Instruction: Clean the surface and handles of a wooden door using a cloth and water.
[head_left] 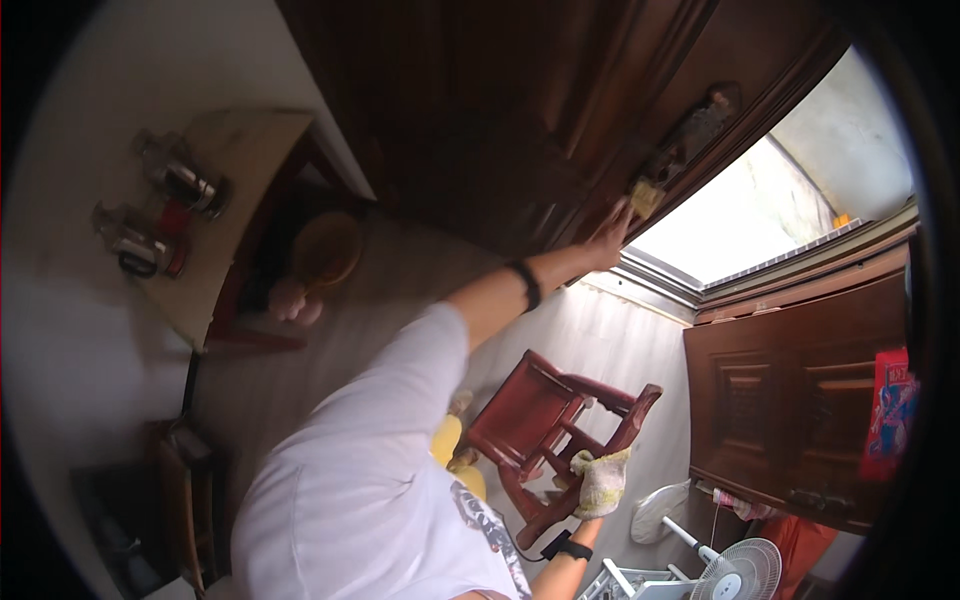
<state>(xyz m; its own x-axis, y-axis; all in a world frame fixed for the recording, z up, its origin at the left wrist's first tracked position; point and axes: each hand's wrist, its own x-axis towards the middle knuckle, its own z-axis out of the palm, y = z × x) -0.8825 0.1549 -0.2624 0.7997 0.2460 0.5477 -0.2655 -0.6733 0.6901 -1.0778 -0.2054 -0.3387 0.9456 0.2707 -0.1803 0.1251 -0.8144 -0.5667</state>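
My left arm stretches up and forward to a dark wooden door (450, 110). My left hand (608, 238) lies against the door's edge, fingers extended. Just past the fingertips is a small yellowish patch (647, 198), below the ornate door handle (705, 120); I cannot make out what it is. Low in view, my right hand (602, 484) is covered by a whitish, yellow-edged glove or cloth and grips the rail of a reddish-brown wooden chair (525, 410). The chair is tilted, its seat and legs showing. The covering hides the right fingers.
Bright light comes through the doorway (720, 240) at right. Beside it stands a brown panelled door (765, 385) with a red poster (888, 410). A white fan (735, 575) is at lower right. Two glass jugs (180, 175) stand on a cabinet (235, 180) at left.
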